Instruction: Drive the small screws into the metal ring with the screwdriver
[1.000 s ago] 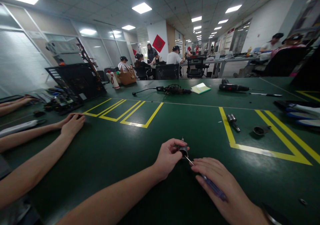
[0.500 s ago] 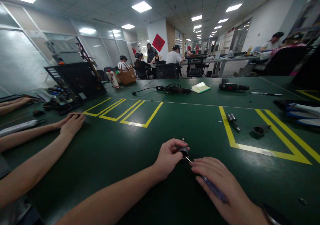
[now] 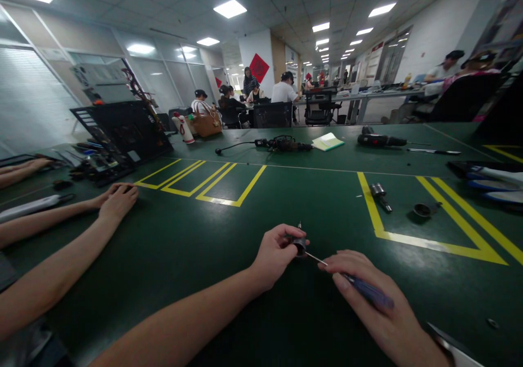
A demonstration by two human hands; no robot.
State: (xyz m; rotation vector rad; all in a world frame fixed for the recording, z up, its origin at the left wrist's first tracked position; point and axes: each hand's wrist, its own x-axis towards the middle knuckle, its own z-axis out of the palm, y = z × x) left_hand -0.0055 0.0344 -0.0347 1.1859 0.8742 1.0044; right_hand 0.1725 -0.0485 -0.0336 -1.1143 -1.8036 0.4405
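My left hand (image 3: 274,257) is closed around a small grey metal cup-shaped part (image 3: 300,244), its hollow end facing me and a thin tip poking out at the far side. In my right hand (image 3: 376,293) lies a screwdriver (image 3: 368,291) with a translucent purple handle, gripped between thumb and fingers. The screwdriver's thin shaft points left, and its end meets the rim of the metal part; whether it reaches inside I cannot tell. Inside the yellow tape outline to the right rest a dark metal spindle-like part (image 3: 379,196) and a round metal collar (image 3: 425,209).
Across the green table (image 3: 196,258) lie a corded dark tool (image 3: 281,144), a notepad (image 3: 328,142), a black power drill (image 3: 382,139) and a pen (image 3: 433,151). A small ring (image 3: 492,323) is at the right. A co-worker's hands (image 3: 118,201) rest on the left side.
My right hand and the screwdriver have shifted right and slightly back, with more of the shaft showing and at a flatter angle. My left hand holds the metal part nearly still.
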